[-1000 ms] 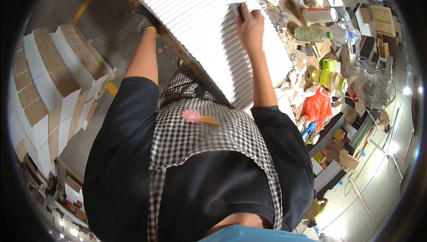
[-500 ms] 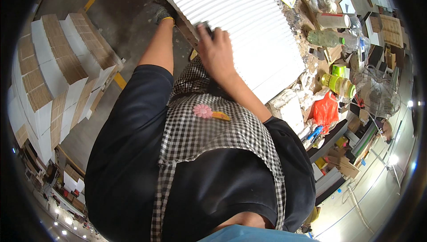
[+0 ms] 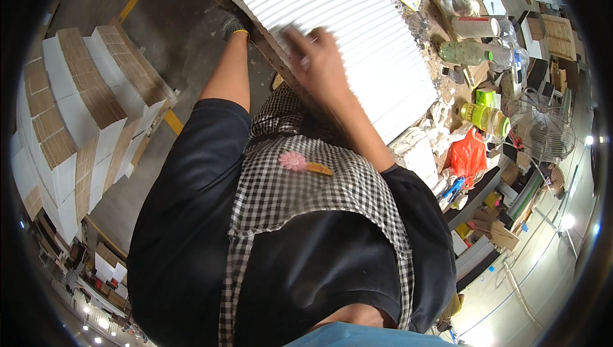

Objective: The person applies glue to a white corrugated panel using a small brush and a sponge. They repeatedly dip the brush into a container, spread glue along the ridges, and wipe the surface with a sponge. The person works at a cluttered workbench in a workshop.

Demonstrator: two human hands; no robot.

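A row of white strips [image 3: 325,12] lies side by side on the workbench, their long edges making a ridged surface. My right hand [image 3: 324,69] is over the near left end of the strips, blurred by motion. Its fingers are closed around a small dark block-like object [image 3: 295,39], whose kind I cannot make out. My left hand [image 3: 234,28] wears a dark grey glove with a yellow cuff and is down beside the bench's left edge [image 3: 268,44]. The left fingers are too dark and hidden to read.
Stacked white-and-brown boards [image 3: 83,111] stand on the floor at left. Along the bench's right side are a green-tinted bottle [image 3: 463,53], a bottle of yellow liquid [image 3: 485,119], a red plastic bag [image 3: 467,155] and loose debris. A standing fan [image 3: 543,130] is farther right.
My right hand has shifted slightly right and down with the dark object, which now looks more tilted. My left hand stays at the bench's edge.
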